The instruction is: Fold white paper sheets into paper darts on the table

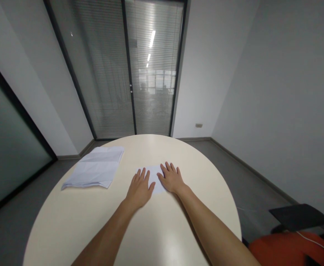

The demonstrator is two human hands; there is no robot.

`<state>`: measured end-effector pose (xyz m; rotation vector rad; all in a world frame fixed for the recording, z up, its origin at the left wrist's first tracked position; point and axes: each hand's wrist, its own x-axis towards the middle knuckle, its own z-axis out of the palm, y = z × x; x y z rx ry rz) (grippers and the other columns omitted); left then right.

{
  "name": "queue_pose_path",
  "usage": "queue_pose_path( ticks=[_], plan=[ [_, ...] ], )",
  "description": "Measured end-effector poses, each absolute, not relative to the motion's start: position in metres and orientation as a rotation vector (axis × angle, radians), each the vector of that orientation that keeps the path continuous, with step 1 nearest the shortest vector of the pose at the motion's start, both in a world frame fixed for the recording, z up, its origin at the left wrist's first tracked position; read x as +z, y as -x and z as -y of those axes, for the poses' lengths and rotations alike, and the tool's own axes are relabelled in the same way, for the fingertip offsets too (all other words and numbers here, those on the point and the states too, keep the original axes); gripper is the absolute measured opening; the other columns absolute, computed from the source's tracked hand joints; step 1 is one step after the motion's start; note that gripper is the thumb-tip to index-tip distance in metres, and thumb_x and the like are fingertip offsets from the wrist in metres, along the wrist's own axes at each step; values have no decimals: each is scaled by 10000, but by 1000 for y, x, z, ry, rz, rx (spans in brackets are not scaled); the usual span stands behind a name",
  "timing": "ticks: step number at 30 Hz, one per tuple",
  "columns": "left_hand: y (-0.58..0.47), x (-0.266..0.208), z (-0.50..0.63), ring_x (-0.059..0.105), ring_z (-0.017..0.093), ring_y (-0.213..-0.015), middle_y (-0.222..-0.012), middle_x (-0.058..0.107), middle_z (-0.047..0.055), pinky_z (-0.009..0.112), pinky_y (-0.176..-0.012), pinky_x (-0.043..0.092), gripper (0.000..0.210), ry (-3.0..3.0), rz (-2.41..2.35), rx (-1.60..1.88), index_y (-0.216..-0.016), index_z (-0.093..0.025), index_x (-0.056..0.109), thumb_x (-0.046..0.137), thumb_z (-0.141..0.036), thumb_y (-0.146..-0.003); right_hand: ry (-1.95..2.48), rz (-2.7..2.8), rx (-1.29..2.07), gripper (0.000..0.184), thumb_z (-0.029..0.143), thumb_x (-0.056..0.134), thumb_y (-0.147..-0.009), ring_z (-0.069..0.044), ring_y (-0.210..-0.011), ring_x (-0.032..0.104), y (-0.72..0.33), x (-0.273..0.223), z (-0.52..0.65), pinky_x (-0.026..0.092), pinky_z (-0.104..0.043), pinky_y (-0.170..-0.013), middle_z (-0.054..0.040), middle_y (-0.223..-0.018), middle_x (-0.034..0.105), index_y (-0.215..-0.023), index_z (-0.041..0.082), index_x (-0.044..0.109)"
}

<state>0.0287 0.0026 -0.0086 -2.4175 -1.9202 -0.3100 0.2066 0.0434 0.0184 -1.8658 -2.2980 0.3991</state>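
Observation:
A small white sheet of paper (157,186) lies flat on the round cream table (87,229), partly covered by both hands. My left hand (140,188) rests palm down on its left side, fingers stretched out and slightly apart. On the right side, my right hand (172,178) is also palm down with spread fingers, its thumb pointing in toward the left one. Between the two thumbs a strip of the sheet shows. Neither hand grips anything. What lies under the palms is hidden.
A stack of creased, folded white sheets (97,166) lies at the table's left. Beyond the far edge stands a glass partition with blinds (153,99). An orange chair (284,245) with a black armrest (299,217) is at lower right, beside a grey wall (284,111).

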Motion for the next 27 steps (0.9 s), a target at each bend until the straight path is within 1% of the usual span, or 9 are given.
queue_pose_path(
  ticks=[5, 8, 9, 11, 14, 21, 27],
  plan=[
    [-28, -6, -2, 292, 360, -1531, -1648, 328, 178, 490, -1223, 287, 642, 2428, 1923, -306, -1553, -113, 411, 347, -491, -1037, 1946, 2229, 322, 688, 520, 315, -1039, -366, -1570, 122, -209, 19, -45, 73, -609, -1225, -150, -1691, 217, -1608, 136, 301],
    [-30, -5, -2, 306, 345, -1528, -1644, 348, 166, 483, -1223, 286, 591, 2410, 1930, -309, -1543, -125, 428, 354, -425, -1039, 1821, 2267, 252, 643, 465, 341, -1043, -361, -1573, 106, -207, 21, -43, 24, -610, -1230, -160, -1681, 247, -1584, 117, 351],
    [-30, -4, -2, 311, 340, -1527, -1643, 354, 160, 486, -1224, 285, 569, 2398, 1936, -306, -1539, -133, 436, 355, -391, -1039, 1740, 2305, 267, 632, 452, 353, -1042, -347, -1575, 110, -205, 22, -41, 29, -599, -1235, -153, -1681, 250, -1584, 127, 352],
    [-31, -3, -2, 325, 337, -1521, -1638, 368, 154, 500, -1225, 280, 544, 2368, 1953, -294, -1534, -141, 446, 357, -335, -1034, 1555, 2413, 365, 634, 453, 376, -1037, -315, -1573, 146, -203, 23, -38, 81, -565, -1244, -136, -1681, 257, -1594, 152, 334],
    [-31, -1, -2, 337, 354, -1512, -1627, 385, 166, 525, -1223, 275, 543, 2321, 1980, -274, -1533, -141, 453, 371, -317, -1026, 1394, 2531, 510, 652, 480, 378, -1036, -298, -1567, 185, -202, 25, -36, 128, -535, -1250, -121, -1682, 258, -1602, 162, 321],
    [-28, 0, -2, 345, 363, -1506, -1626, 394, 142, 550, -1217, 280, 542, 2314, 2002, -290, -1522, -163, 471, 371, -345, -1022, 1621, 2429, 486, 682, 524, 383, -1028, -298, -1576, 147, -210, 26, -41, 117, -519, -1253, -119, -1689, 228, -1606, 169, 318],
    [-27, 3, -3, 361, 341, -1500, -1608, 430, 131, 550, -1237, 246, 552, 2316, 2017, -331, -1514, -150, 474, 390, -344, -1005, 1731, 2346, 438, 663, 506, 386, -1026, -311, -1566, 182, -213, 22, -47, 125, -546, -1243, -114, -1682, 260, -1593, 166, 346]
  ],
)
